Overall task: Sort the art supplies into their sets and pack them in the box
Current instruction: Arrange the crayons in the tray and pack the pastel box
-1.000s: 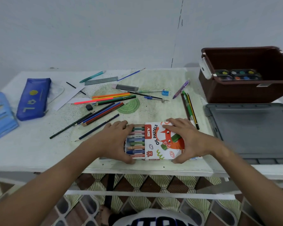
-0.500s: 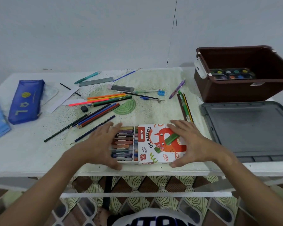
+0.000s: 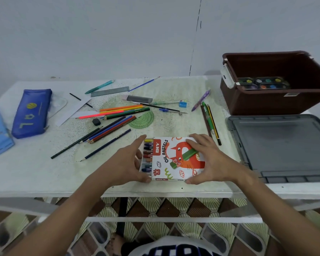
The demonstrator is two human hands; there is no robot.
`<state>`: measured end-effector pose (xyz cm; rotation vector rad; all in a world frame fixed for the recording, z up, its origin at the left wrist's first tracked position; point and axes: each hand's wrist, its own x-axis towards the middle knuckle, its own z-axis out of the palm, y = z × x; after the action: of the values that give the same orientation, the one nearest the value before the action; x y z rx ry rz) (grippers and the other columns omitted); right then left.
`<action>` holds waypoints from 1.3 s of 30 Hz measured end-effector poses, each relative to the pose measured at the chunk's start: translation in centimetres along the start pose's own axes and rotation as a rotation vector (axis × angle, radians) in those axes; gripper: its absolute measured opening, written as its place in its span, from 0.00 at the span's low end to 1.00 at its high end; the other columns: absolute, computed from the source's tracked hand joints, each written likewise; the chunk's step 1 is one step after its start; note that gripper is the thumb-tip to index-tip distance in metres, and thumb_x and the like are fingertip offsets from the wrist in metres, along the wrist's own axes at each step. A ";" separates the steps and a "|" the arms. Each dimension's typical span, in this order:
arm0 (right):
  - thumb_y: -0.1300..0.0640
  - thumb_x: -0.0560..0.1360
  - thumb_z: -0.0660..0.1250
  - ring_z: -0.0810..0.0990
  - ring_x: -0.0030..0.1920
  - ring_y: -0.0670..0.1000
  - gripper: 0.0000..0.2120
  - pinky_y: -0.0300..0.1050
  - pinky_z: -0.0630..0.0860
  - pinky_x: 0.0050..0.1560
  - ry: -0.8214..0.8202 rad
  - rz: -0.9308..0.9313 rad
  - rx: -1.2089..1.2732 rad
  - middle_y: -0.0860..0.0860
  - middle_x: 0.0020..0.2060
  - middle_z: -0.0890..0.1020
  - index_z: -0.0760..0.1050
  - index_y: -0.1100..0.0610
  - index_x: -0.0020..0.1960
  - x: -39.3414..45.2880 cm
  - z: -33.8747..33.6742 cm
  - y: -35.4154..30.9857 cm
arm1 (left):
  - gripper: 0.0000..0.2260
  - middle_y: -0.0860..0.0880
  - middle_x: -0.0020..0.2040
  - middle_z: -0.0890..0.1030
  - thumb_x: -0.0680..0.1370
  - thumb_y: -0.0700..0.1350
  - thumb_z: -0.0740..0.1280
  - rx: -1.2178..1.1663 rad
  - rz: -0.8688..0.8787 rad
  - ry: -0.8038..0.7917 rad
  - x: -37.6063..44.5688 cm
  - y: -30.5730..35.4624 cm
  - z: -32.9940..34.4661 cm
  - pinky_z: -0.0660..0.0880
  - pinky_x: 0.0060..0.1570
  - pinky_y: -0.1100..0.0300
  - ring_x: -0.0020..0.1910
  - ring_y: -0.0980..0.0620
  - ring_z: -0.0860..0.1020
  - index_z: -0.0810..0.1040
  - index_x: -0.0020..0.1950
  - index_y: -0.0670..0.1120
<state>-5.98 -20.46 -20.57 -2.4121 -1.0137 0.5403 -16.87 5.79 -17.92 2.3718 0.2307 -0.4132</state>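
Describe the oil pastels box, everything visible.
The oil pastels box is a white cardboard sleeve printed with a red cat, a green crayon and "OIL PASTELS". It lies flat near the front edge of the table. Its tray sticks out on the left, showing a row of coloured pastels. The left hand holds the tray end; the right hand grips the sleeve.

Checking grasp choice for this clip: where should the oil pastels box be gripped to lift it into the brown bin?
Probably the oil pastels box by its long near and far edges, from above, at the sleeve. It lies flat, and its tray of pastels sticks out on the left, so an end grip might slide it. The right hand already spans the sleeve; the left hand steadies the tray.
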 end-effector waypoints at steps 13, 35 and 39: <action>0.30 0.56 0.74 0.48 0.74 0.51 0.60 0.54 0.39 0.75 -0.006 -0.087 -0.240 0.49 0.73 0.55 0.48 0.47 0.77 1.6 0.4 -1.4 | 0.39 0.53 0.52 0.84 0.69 0.34 0.75 -0.529 0.011 -0.021 -0.1 0.4 1.1 0.80 0.45 0.58 0.48 0.52 0.83 0.62 0.73 0.54; 0.36 0.54 0.79 0.45 0.76 0.49 0.60 0.57 0.49 0.75 0.321 -0.040 0.120 0.41 0.75 0.49 0.51 0.45 0.77 7.4 -2.9 -7.8 | 0.22 0.42 0.52 0.84 0.72 0.33 0.72 -1.048 0.098 0.265 3.1 1.8 -7.7 0.80 0.44 0.47 0.48 0.42 0.84 0.76 0.64 0.46; 0.33 0.50 0.79 0.49 0.77 0.52 0.66 0.58 0.52 0.74 0.521 0.186 0.291 0.44 0.77 0.48 0.46 0.44 0.77 7.6 -3.6 -7.7 | 0.31 0.44 0.56 0.83 0.72 0.31 0.70 -1.169 0.220 0.264 4.3 1.5 -10.0 0.80 0.45 0.46 0.53 0.42 0.82 0.69 0.71 0.53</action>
<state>-3.46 -10.97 -14.72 -2.2182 -0.4575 0.0903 -10.13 11.68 -11.60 1.2594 0.2364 0.1461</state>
